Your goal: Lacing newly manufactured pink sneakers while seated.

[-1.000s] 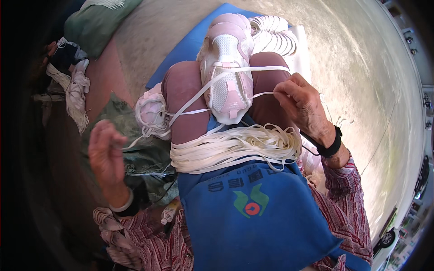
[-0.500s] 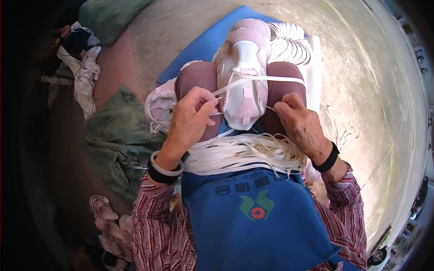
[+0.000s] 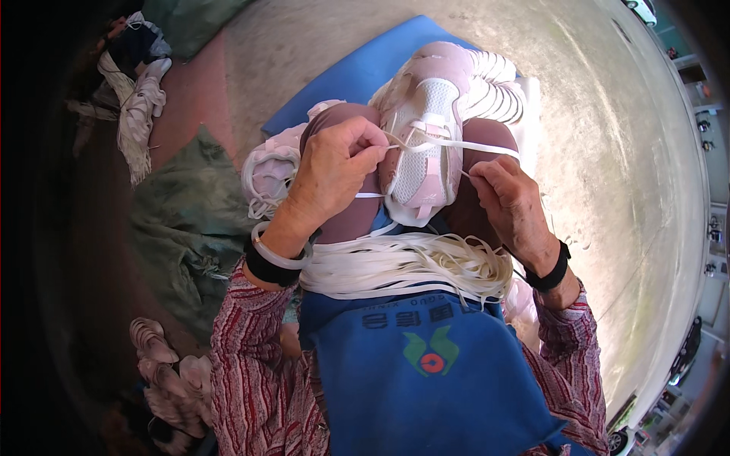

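Note:
A pink and white shoe upper [image 3: 426, 133] lies between my knees, its heel or tongue end toward me. White lace [image 3: 475, 146] crosses over it and hangs across my right knee. My left hand [image 3: 334, 167] pinches one lace end at the upper's left side. On the other side my right hand [image 3: 513, 201] pinches a thin length of lace close to the upper's edge. A thick bundle of white laces [image 3: 411, 262] lies across my lap, on the blue apron [image 3: 433, 387].
Behind the upper, a row of stacked white shoe pieces [image 3: 498, 87] rests near a blue mat [image 3: 365, 68]. Another laced pink shoe upper [image 3: 270, 175] sits by my left knee. Green cloth sacking [image 3: 190, 228] and more shoe pieces [image 3: 171, 372] lie at the left.
My left hand has risen and moved slightly right, drawing its lace end up beside the upper. The right hand stays at the upper's right edge, a little lower.

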A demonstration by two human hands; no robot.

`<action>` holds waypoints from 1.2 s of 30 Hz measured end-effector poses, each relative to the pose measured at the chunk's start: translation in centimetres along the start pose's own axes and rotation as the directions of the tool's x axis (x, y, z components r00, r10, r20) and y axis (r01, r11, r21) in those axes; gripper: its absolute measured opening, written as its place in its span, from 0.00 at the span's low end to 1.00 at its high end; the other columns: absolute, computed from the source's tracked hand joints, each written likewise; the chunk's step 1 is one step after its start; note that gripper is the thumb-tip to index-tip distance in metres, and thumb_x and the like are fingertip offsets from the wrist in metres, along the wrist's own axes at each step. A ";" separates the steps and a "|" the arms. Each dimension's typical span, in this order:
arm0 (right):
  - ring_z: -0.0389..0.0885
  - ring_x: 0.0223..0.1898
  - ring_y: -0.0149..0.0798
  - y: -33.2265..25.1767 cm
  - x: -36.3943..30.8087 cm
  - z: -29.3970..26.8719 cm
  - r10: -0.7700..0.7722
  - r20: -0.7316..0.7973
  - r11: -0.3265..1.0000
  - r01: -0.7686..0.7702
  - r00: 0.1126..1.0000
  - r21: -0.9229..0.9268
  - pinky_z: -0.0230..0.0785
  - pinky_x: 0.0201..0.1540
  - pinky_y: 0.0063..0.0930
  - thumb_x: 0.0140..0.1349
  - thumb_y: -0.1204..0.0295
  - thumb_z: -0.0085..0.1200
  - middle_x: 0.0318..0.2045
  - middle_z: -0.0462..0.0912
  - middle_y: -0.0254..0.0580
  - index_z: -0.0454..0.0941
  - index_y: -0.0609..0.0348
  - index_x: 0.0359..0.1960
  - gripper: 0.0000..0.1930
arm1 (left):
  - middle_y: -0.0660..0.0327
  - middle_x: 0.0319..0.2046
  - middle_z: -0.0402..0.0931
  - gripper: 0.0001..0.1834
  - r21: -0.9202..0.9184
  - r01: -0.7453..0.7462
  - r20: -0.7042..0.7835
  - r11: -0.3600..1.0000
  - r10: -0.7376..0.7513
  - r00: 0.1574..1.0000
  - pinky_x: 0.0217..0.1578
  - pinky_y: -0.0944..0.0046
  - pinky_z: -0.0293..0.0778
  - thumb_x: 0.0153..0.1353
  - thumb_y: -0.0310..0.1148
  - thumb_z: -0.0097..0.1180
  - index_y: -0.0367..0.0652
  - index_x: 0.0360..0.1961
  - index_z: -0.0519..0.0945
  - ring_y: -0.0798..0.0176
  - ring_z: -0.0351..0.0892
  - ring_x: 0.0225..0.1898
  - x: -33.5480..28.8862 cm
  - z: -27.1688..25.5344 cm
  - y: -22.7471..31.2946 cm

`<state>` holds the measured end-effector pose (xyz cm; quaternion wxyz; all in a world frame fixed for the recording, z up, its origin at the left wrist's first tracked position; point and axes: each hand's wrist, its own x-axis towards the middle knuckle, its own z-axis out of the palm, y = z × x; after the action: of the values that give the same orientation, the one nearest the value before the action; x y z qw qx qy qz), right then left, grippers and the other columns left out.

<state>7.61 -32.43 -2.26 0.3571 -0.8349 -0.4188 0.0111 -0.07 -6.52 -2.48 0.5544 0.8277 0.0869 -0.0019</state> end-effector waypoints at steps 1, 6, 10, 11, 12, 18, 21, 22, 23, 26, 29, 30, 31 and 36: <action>0.77 0.30 0.52 0.1 0.2 0.0 0.007 -0.005 1.000 -0.007 1.000 0.000 0.70 0.32 0.39 0.61 0.80 0.55 0.30 0.74 0.48 0.75 0.62 0.36 0.04 | 0.64 0.35 0.80 0.04 0.021 -0.004 -0.014 1.000 0.004 1.000 0.38 0.72 0.76 0.66 0.25 0.55 0.36 0.38 0.79 0.73 0.78 0.36 0.0 0.1 -0.1; 0.78 0.33 0.51 0.1 1.9 0.9 0.122 -0.045 0.988 -0.117 0.992 0.102 0.70 0.36 0.38 0.60 0.78 0.57 0.30 0.76 0.48 0.76 0.64 0.36 0.04 | 0.64 0.35 0.80 0.03 -0.123 -0.005 -0.059 0.992 -0.002 0.998 0.39 0.72 0.77 0.64 0.24 0.56 0.36 0.38 0.79 0.73 0.79 0.37 0.4 0.4 -0.3; 0.78 0.33 0.50 1.7 2.8 1.7 0.086 -0.169 0.976 -0.050 0.982 0.210 0.71 0.36 0.37 0.60 0.77 0.57 0.31 0.77 0.49 0.76 0.64 0.36 0.05 | 0.64 0.35 0.80 0.04 -0.135 -0.015 -0.076 0.991 0.005 0.997 0.39 0.73 0.78 0.63 0.23 0.58 0.37 0.39 0.79 0.73 0.79 0.37 0.9 0.5 0.0; 0.77 0.29 0.40 1.7 2.6 1.4 0.086 -0.116 0.982 -0.065 0.989 0.179 0.70 0.32 0.30 0.62 0.78 0.56 0.33 0.78 0.45 0.77 0.66 0.36 0.04 | 0.64 0.35 0.80 0.04 -0.184 -0.015 -0.093 0.983 -0.002 0.996 0.39 0.73 0.78 0.63 0.23 0.58 0.37 0.39 0.79 0.73 0.79 0.37 1.0 0.6 0.0; 0.76 0.26 0.30 1.8 2.4 1.2 0.088 -0.063 0.986 -0.078 0.994 0.148 0.70 0.27 0.22 0.64 0.80 0.54 0.36 0.78 0.40 0.77 0.67 0.37 0.03 | 0.64 0.35 0.80 0.04 -0.183 -0.015 -0.082 0.983 0.000 0.997 0.39 0.73 0.78 0.63 0.23 0.58 0.37 0.39 0.79 0.73 0.79 0.37 1.2 0.8 0.0; 0.79 0.32 0.45 1.5 2.6 1.4 0.123 -0.181 0.979 -0.089 0.976 0.183 0.72 0.36 0.31 0.62 0.78 0.56 0.33 0.79 0.46 0.78 0.66 0.36 0.03 | 0.64 0.30 0.81 0.04 -0.144 -0.064 -0.207 0.988 0.033 0.978 0.35 0.74 0.75 0.59 0.20 0.59 0.35 0.36 0.79 0.73 0.79 0.31 1.3 1.3 0.7; 0.78 0.33 0.49 1.7 2.8 1.6 0.025 -0.172 0.998 -0.014 0.985 0.063 0.71 0.38 0.35 0.61 0.78 0.56 0.33 0.79 0.48 0.77 0.65 0.36 0.03 | 0.63 0.29 0.81 0.03 0.052 -0.007 -0.151 0.999 0.015 0.988 0.35 0.74 0.74 0.59 0.19 0.59 0.35 0.34 0.78 0.74 0.80 0.31 0.9 0.5 1.5; 0.78 0.33 0.49 1.6 2.7 1.4 0.027 -0.175 0.998 -0.015 0.984 0.066 0.71 0.38 0.35 0.61 0.78 0.56 0.33 0.79 0.48 0.77 0.65 0.36 0.03 | 0.63 0.29 0.81 0.03 0.055 -0.007 -0.149 0.998 0.015 0.989 0.35 0.74 0.74 0.59 0.19 0.59 0.35 0.34 0.78 0.74 0.80 0.31 0.6 0.5 1.5; 0.78 0.33 0.49 1.5 2.4 1.1 0.060 -0.128 0.994 -0.048 0.990 0.098 0.71 0.38 0.35 0.62 0.78 0.56 0.33 0.79 0.48 0.77 0.65 0.36 0.04 | 0.63 0.29 0.81 0.03 0.009 -0.004 -0.138 1.000 0.006 0.990 0.34 0.74 0.74 0.59 0.19 0.59 0.35 0.33 0.77 0.74 0.79 0.31 0.3 0.4 1.5; 0.78 0.32 0.50 1.3 2.0 0.9 0.086 -0.070 0.992 -0.079 0.994 0.103 0.71 0.38 0.36 0.62 0.78 0.55 0.33 0.78 0.48 0.76 0.65 0.36 0.03 | 0.63 0.29 0.81 0.03 -0.090 0.011 -0.109 0.996 -0.021 0.994 0.34 0.74 0.74 0.59 0.19 0.59 0.35 0.33 0.77 0.74 0.80 0.32 -0.6 0.3 0.9; 0.77 0.33 0.51 1.3 2.2 1.4 0.083 -0.081 0.996 -0.078 0.993 0.053 0.70 0.40 0.37 0.62 0.78 0.55 0.33 0.78 0.48 0.76 0.65 0.35 0.03 | 0.63 0.30 0.81 0.04 -0.125 -0.010 -0.132 0.992 -0.006 0.991 0.34 0.74 0.74 0.58 0.19 0.59 0.35 0.33 0.77 0.74 0.79 0.32 -0.9 0.6 0.1; 0.77 0.35 0.51 1.2 2.3 1.6 0.084 -0.099 0.996 -0.082 0.992 0.031 0.70 0.41 0.38 0.62 0.78 0.55 0.33 0.79 0.48 0.76 0.65 0.35 0.03 | 0.63 0.30 0.81 0.04 -0.106 -0.042 -0.171 0.993 0.023 0.985 0.35 0.74 0.74 0.58 0.18 0.59 0.35 0.34 0.77 0.74 0.79 0.32 -0.8 0.8 0.1; 0.77 0.35 0.51 1.2 2.5 1.5 0.085 -0.101 0.996 -0.083 0.991 0.029 0.70 0.41 0.38 0.62 0.78 0.55 0.33 0.79 0.48 0.76 0.65 0.35 0.03 | 0.63 0.30 0.81 0.04 -0.107 -0.044 -0.169 0.993 0.025 0.985 0.35 0.74 0.74 0.58 0.18 0.59 0.35 0.34 0.77 0.74 0.79 0.32 -0.5 0.9 0.3; 0.76 0.40 0.52 1.7 3.1 1.3 0.089 -0.126 0.995 -0.082 0.988 0.061 0.70 0.45 0.39 0.62 0.77 0.55 0.34 0.79 0.50 0.76 0.65 0.35 0.04 | 0.61 0.33 0.81 0.04 -0.159 -0.128 -0.314 0.979 0.072 0.947 0.38 0.74 0.76 0.60 0.18 0.59 0.33 0.36 0.77 0.73 0.80 0.35 0.3 1.2 1.0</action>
<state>10.36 -30.13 -3.35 0.4055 -0.8408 -0.3583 -0.0159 0.44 -7.91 -2.06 0.6048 0.7688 0.1294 0.1625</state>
